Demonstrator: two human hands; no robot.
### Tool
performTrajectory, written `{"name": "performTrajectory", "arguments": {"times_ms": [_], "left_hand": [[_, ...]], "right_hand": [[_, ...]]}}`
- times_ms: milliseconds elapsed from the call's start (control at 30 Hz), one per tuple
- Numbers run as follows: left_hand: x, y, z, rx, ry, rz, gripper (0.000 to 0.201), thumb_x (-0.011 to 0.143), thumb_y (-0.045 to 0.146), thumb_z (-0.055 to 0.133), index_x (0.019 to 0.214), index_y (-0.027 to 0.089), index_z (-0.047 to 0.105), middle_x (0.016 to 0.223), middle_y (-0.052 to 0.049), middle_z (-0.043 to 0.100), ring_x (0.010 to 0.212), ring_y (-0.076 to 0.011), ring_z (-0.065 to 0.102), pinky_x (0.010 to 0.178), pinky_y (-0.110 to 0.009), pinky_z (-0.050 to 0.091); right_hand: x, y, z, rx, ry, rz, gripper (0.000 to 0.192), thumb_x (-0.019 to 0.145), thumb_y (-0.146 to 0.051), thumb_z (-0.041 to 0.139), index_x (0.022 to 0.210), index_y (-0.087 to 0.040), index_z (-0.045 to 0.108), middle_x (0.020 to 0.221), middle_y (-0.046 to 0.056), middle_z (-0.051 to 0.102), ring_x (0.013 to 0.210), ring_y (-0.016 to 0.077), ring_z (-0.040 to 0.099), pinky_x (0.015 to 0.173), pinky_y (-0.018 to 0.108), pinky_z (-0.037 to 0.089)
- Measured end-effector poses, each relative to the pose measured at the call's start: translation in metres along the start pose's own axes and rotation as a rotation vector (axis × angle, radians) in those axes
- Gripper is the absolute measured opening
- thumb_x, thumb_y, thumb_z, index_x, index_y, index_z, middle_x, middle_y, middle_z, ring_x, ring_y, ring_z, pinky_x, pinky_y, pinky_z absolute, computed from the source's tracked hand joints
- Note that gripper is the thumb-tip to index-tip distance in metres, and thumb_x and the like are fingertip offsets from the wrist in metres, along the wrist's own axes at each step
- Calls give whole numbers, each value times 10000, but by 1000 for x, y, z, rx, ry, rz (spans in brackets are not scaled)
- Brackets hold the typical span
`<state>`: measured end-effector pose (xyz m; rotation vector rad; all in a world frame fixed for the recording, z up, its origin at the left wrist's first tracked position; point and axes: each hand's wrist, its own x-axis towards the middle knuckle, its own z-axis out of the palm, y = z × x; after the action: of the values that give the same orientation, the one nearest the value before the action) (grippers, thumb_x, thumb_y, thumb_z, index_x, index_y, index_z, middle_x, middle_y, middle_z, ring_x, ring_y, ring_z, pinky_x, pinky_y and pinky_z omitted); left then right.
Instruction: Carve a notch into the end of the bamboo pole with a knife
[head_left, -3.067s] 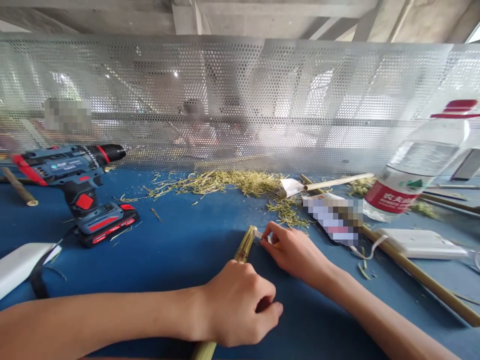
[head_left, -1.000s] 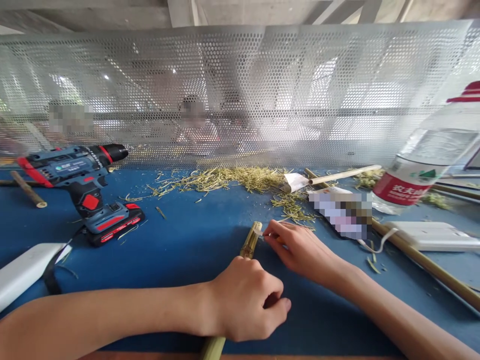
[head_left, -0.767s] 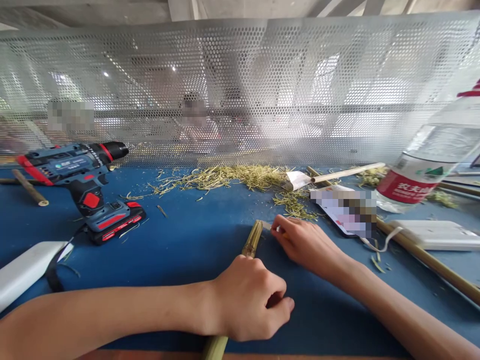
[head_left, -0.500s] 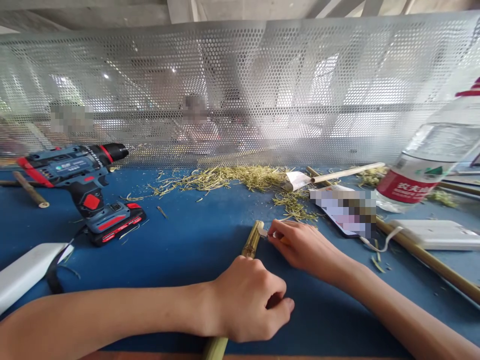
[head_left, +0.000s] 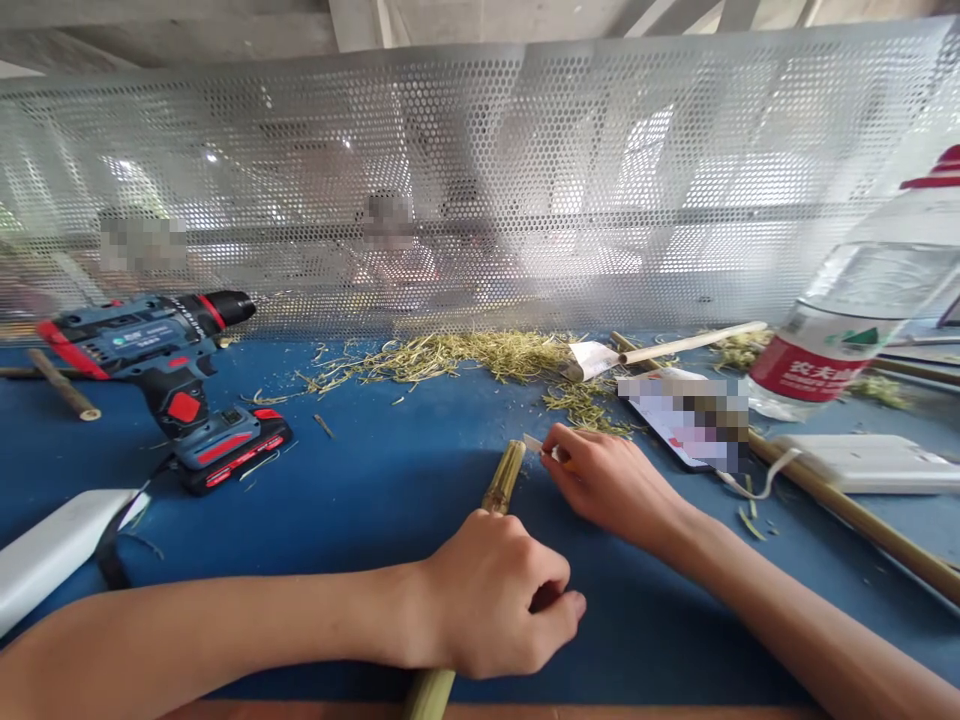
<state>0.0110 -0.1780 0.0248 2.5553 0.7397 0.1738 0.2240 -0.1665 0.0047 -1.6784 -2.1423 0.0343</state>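
Over the last half second, the thin blade (head_left: 532,442) has come off the tip of the greenish stick (head_left: 505,478), which it overlapped earlier, and now seems just clear of it on the right. Nearest the wearer, the stick's lower end juts from under the left hand (head_left: 499,595), which is wrapped around its middle, knuckles up, its hold and the stick's slant unchanged. Further along, beside the stick's tip, the right hand (head_left: 600,480) pinches the knife, its yellowish handle mostly hidden by the fingers. That looks like a pause between strokes rather than a cut, and the steady hold keeps the same end within reach of the edge. Left of the stick, well apart, a cordless drill (head_left: 180,385) stands on its battery; to its right lie a white box-shaped device (head_left: 874,462) and, slightly farther off, a phone (head_left: 649,408), with a large water bottle (head_left: 814,365) beyond them. Past the stick's tip, shavings (head_left: 480,355) lie heaped before a perforated metal screen (head_left: 480,170).
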Motion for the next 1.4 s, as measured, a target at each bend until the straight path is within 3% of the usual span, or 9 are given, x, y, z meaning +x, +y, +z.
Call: {"name": "performTrajectory", "arguments": {"times_ms": [133,333,567,733,1100,1400], "left_hand": [[0,-1,1,-7,-8,-2,385,931,429,570,616,211,529,575,-3,619,580,-168,542,618,-305,306],[0,-1,2,-10,-10,-6,392,928,437,579,612,210,529,567,0,591,570,-163,507,603,-303,292],[1,-2,2,-7,-1,19,406,930,418,594,597,205,504,557,-4,584,551,-162,499,577,-313,281],[1,-2,3,5,-9,14,403,931,420,582,599,209,496,561,-9,588,561,-169,487,582,-315,271],[-1,0,4,-29,31,7,397,928,397,602,596,201,510,530,21,546,521,-135,441,574,-309,260],[0,2,2,0,5,-10,408,936,406,598,592,203,514,536,8,559,527,-143,444,582,-315,260]], "right_hand": [[-4,-5,-6,138,-62,-113,148,1107,-307,496,1084,-221,614,811,33,768,719,218,710,634,304,333],[-11,-12,-14,159,-198,-238,149,1097,-268,522,1023,-214,639,718,18,709,624,178,629,613,306,307],[-14,-13,-18,250,-241,-224,211,1097,-270,549,971,-221,710,662,4,688,583,158,592,594,303,315],[-13,-15,-16,255,-254,-153,181,1056,-240,595,949,-232,740,714,21,757,622,170,672,598,297,323],[-18,-19,-10,165,-204,-148,211,1060,-251,604,851,-220,601,636,-2,631,553,131,508,577,319,207],[-16,-19,-7,177,-194,-144,194,1066,-220,589,874,-222,565,662,3,632,561,137,531,579,322,208]]}}
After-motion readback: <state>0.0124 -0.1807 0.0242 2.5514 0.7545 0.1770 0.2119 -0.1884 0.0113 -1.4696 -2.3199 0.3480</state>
